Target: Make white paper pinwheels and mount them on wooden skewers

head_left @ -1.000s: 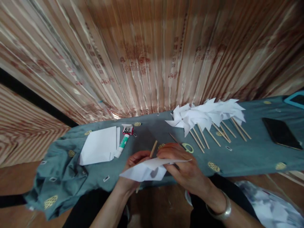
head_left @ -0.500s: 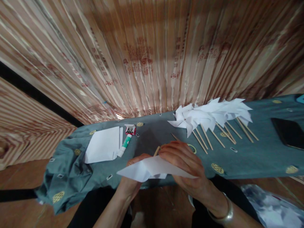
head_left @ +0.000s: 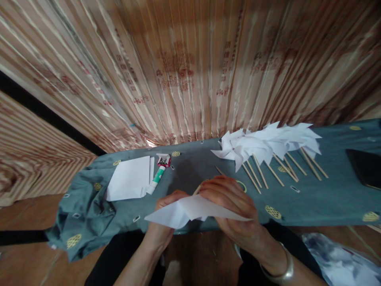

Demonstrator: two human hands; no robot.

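Low over the table's near edge, a white paper pinwheel (head_left: 178, 212) is held between my two hands. My left hand (head_left: 166, 230) is closed on its left side, fingers mostly hidden behind the paper. My right hand (head_left: 230, 200) curls over the right side, fingertips bent at the middle. A wooden stick (head_left: 196, 190) pokes out between the hands, partly covered; which fingers grip it is hard to see. Just beyond my right hand lie scissors, with a pointed blade (head_left: 219, 171) and a yellow-green handle loop (head_left: 241, 186) showing.
Finished pinwheels (head_left: 268, 143) on wooden sticks lie at the right back. Left of my hands are stacked white paper (head_left: 129, 178), a glue stick (head_left: 156, 179) and a small red box of pins (head_left: 163, 160). A dark phone (head_left: 364, 169) rests far right; a plastic bag (head_left: 342, 258) is below.
The view has shifted slightly. Both hands keep their hold on the pinwheel, which has tilted a little; the stick's end shows less beside the right fingers.
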